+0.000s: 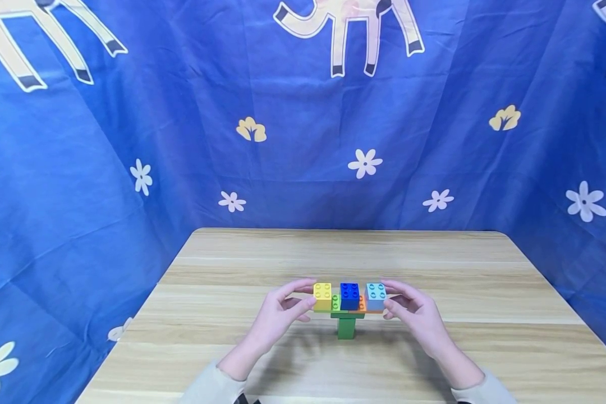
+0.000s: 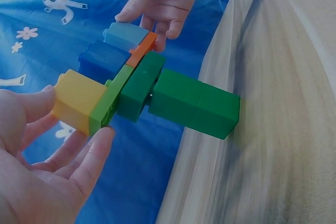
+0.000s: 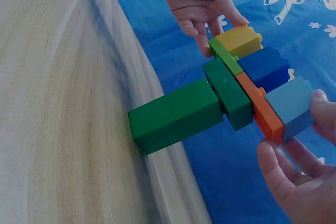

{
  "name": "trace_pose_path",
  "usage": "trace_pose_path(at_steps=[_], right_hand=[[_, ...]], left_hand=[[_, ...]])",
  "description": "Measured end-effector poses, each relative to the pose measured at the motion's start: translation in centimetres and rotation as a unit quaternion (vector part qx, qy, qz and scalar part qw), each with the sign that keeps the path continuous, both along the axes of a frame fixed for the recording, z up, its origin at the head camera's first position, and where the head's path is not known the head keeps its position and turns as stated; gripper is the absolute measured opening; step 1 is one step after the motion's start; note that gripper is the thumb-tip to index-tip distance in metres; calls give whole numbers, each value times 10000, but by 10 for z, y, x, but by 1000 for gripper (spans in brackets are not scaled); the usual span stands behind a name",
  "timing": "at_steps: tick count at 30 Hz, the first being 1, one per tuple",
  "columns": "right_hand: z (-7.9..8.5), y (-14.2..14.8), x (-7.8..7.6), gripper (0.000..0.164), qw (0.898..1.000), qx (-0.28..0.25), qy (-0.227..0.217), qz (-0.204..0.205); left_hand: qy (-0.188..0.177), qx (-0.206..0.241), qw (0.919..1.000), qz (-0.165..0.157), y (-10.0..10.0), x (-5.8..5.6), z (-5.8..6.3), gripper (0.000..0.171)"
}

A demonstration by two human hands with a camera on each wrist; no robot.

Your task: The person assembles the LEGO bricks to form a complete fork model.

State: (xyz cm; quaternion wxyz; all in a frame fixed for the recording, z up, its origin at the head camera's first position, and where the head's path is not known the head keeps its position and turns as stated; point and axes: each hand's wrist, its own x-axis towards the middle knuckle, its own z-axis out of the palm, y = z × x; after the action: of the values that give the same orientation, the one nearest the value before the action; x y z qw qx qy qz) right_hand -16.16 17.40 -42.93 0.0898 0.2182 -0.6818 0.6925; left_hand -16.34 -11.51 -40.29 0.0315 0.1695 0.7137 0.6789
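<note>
A toy-brick structure stands upright on the table, its column of dark green bricks (image 2: 194,100) topped by a wider dark green brick (image 3: 228,95). Across that lie a flat light green brick (image 2: 111,100) and a flat orange brick (image 3: 261,109). On top sit a yellow brick (image 1: 322,297) at the left, a dark blue brick (image 1: 349,297) in the middle and a light blue brick (image 1: 375,297) at the right. My left hand (image 1: 276,317) grips the yellow brick between thumb and fingers. With my right hand (image 1: 418,315) I hold the light blue brick at the other end.
The wooden table (image 1: 222,269) reaches back to a blue curtain (image 1: 303,185) printed with flowers and animals, which also hangs along both sides. Shadows of the hands and bricks fall on the tabletop.
</note>
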Motion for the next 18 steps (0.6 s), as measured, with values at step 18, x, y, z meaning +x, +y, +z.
trace_pose_path(at_steps=[18], right_hand=[[0,2,0,37,9999,64,-92,-44]], left_hand=[[66,-21,10000,-60,1,-2,-4,39]])
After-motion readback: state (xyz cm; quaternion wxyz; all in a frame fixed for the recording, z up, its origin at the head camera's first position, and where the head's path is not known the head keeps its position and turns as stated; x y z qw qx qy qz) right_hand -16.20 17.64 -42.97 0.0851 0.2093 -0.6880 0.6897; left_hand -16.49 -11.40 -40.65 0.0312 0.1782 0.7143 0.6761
